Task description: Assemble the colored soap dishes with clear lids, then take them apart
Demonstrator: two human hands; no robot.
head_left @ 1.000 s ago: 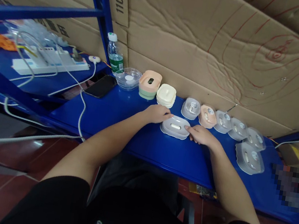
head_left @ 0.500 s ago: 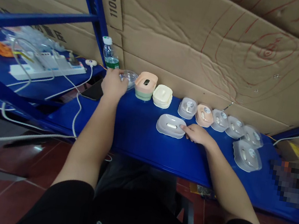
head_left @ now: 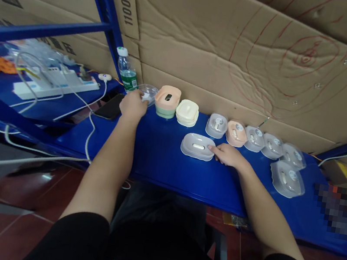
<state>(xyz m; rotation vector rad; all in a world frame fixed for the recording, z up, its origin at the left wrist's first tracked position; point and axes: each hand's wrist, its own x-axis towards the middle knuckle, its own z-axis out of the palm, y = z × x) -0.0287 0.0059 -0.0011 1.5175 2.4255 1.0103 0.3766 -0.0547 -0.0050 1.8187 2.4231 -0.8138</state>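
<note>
My right hand [head_left: 229, 155] pinches the right end of a light grey oval plastic box [head_left: 192, 149], thumb on its rim. That box looks like a soap box, lies on the blue table and has a white strip in its middle. At the back left, my left hand [head_left: 133, 107] has its fingers curled at the near-left edge of a clear plastic lid [head_left: 151, 91]; its fingertips are partly hidden. Right of the lid stand a stack of peach and green boxes [head_left: 167, 101] and some stacked cream pieces [head_left: 187, 113].
Several clear-covered boxes, one a peach box [head_left: 236, 133], line the back right. A water bottle [head_left: 127, 72] and a black phone [head_left: 110, 106] are at the left, near a power strip [head_left: 55, 85] and white cables. Cardboard [head_left: 207, 43] walls the back.
My left hand has shifted slightly down and right at the clear lid, uncovering more of the bottle and phone. My right hand stays on the grey box. The view has tilted a little.
</note>
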